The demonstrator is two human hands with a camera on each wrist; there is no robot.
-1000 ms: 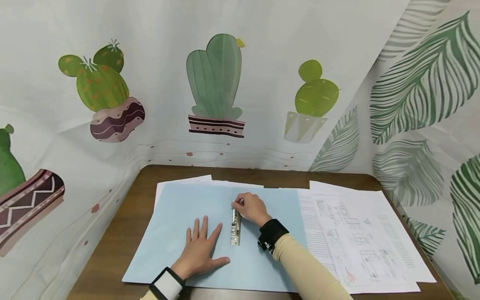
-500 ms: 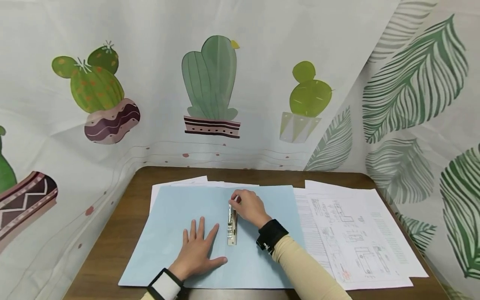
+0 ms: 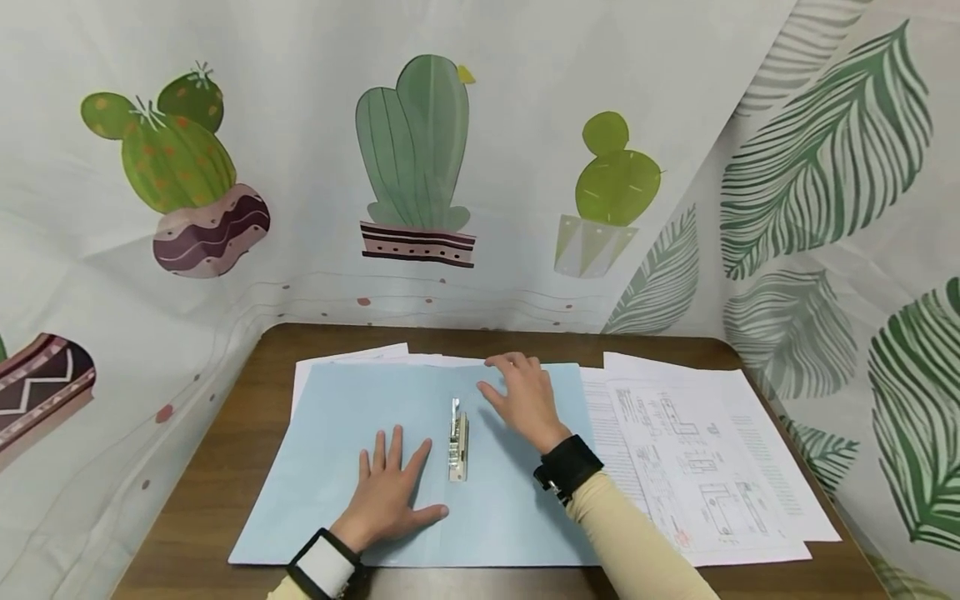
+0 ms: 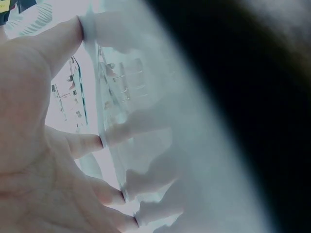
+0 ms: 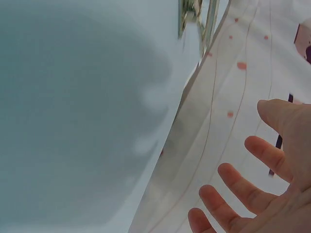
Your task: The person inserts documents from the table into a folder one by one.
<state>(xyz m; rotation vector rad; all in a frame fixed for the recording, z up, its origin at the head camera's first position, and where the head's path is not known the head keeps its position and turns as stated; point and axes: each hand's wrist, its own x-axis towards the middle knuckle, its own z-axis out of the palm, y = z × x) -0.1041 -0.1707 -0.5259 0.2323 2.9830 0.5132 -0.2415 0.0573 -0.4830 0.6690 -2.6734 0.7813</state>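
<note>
A light-blue file folder [image 3: 337,408] lies open and flat on the table. A silver metal file clip [image 3: 457,450] runs lengthwise along its middle, with a thin lever standing out at the far end. My left hand [image 3: 386,496] rests on the folder left of the clip, fingers spread; the left wrist view shows its fingertips against the glossy cover. Away from the clip, my right hand [image 3: 525,396] hovers over the folder's far right part, fingers apart and slightly bent, holding nothing. In the right wrist view part of the metal clip [image 5: 191,14] shows at the top.
Printed sheets with drawings [image 3: 697,467] lie on the right, partly beneath the folder. More white paper [image 3: 352,356] sticks out at the back left. Behind the brown wooden table [image 3: 202,467] hangs a cactus-print curtain [image 3: 300,167].
My right hand has let go of the clip's far end and moved up and right, its fingers spreading. The lever there now shows. My left hand has stayed on the folder.
</note>
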